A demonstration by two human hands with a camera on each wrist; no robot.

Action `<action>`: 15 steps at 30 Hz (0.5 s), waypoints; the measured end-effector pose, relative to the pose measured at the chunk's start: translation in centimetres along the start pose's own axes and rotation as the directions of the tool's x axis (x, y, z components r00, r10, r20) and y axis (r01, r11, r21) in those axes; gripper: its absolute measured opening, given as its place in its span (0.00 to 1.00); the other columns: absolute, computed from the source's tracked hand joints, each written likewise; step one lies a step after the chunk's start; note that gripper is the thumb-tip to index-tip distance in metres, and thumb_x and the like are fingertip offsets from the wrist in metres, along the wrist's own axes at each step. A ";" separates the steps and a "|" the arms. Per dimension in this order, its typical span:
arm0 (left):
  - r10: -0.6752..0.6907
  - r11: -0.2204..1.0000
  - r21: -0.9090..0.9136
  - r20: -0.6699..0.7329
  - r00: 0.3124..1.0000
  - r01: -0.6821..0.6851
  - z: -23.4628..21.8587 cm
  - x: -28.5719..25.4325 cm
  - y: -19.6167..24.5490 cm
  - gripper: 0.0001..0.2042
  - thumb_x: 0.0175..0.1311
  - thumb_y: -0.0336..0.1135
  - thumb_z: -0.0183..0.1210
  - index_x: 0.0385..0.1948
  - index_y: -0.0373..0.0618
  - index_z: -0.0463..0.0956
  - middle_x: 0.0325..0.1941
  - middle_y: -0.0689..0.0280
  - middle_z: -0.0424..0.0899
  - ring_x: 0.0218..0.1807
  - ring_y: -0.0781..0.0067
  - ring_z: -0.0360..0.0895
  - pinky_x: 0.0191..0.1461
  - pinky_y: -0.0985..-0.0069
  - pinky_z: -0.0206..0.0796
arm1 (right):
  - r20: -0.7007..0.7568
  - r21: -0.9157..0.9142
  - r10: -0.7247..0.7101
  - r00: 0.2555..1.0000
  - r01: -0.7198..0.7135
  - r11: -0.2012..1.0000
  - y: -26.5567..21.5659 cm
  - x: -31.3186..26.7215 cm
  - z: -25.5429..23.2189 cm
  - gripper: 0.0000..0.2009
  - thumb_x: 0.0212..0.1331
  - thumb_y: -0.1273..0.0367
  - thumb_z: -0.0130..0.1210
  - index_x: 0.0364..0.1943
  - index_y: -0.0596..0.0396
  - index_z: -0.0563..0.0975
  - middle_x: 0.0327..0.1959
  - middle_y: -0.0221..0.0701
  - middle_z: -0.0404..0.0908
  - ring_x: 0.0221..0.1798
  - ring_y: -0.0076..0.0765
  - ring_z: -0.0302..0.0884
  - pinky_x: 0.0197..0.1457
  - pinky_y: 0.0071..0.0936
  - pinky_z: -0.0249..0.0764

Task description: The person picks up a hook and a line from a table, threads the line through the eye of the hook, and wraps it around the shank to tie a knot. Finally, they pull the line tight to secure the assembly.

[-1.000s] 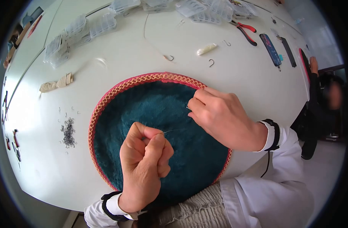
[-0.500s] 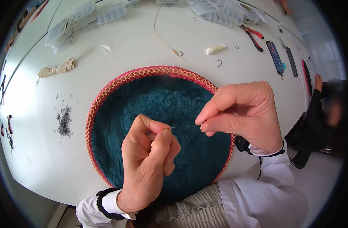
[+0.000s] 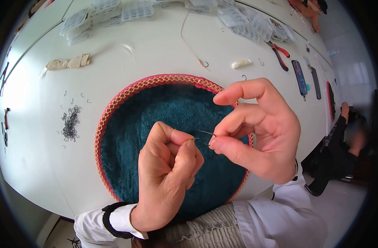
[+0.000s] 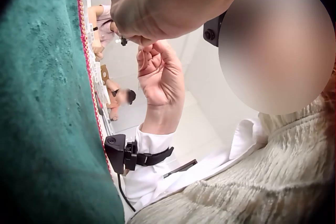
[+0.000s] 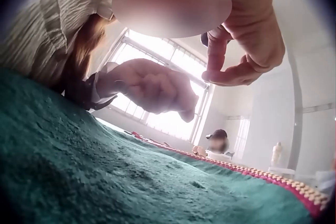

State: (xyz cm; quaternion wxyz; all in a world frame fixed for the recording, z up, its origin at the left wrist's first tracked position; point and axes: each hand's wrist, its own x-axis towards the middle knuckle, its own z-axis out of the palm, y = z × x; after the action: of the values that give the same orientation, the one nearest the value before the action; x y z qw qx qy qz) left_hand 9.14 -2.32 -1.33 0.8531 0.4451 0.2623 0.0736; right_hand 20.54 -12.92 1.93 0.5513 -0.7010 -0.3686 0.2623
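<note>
My left hand pinches a thin, pale line between thumb and curled index finger. Just to its right, thumb and a finger of my right hand hold a small dark fishhook; the index finger is lifted away. Fine strands cross the short gap between the fingertips. Both hands are above a round, dark teal plush mat with a red and tan braided rim. Close together again, the left hand and right hand show in the left wrist view.
A pile of small hooks lies on the white table left of the mat, below a wrapped beige bundle. Beyond are a hook on a line, a small white packet, clear plastic boxes and red-handled pliers.
My right hand has come from the mat's upper right rim toward the left hand, and its index finger has lifted. The left hand keeps its pinch on the line.
</note>
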 end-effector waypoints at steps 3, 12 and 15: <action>-0.044 0.999 -0.007 0.014 0.999 0.044 -0.2 0.0 0.5 0.04 0.65 0.27 0.44 0.32 0.40 0.58 0.17 0.68 0.68 0.16 0.90 0.56 0.16 0.89 0.48 | 0.014 -0.003 -0.022 1.000 0.023 1.000 0.5 -0.2 0.4 0.23 0.42 0.85 0.56 0.45 0.69 0.62 0.42 0.38 0.70 0.30 0.22 0.77 0.33 0.14 0.75; 0.015 1.000 0.017 -0.007 1.000 -0.015 0.1 -0.1 0.1 0.05 0.64 0.28 0.45 0.29 0.44 0.59 0.16 0.71 0.65 0.13 0.92 0.49 0.13 0.89 0.38 | 0.025 -0.092 -0.079 0.997 0.081 0.992 0.9 -0.2 0.6 0.24 0.42 0.85 0.57 0.46 0.68 0.60 0.46 0.39 0.67 0.31 0.21 0.76 0.34 0.15 0.76; 0.012 1.000 0.010 -0.001 1.000 -0.012 0.1 -0.2 0.2 0.05 0.64 0.28 0.45 0.29 0.44 0.59 0.16 0.71 0.64 0.13 0.91 0.49 0.13 0.89 0.38 | 0.016 -0.081 -0.069 0.998 0.070 0.994 0.9 -0.2 0.7 0.25 0.42 0.86 0.57 0.46 0.69 0.60 0.47 0.40 0.67 0.31 0.21 0.77 0.34 0.15 0.76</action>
State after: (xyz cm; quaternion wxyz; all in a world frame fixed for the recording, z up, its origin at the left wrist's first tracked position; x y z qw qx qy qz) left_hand 9.08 -2.36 -1.10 0.8502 0.4510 0.2602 0.0776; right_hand 20.12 -12.78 0.88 0.5285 -0.7081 -0.4065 0.2323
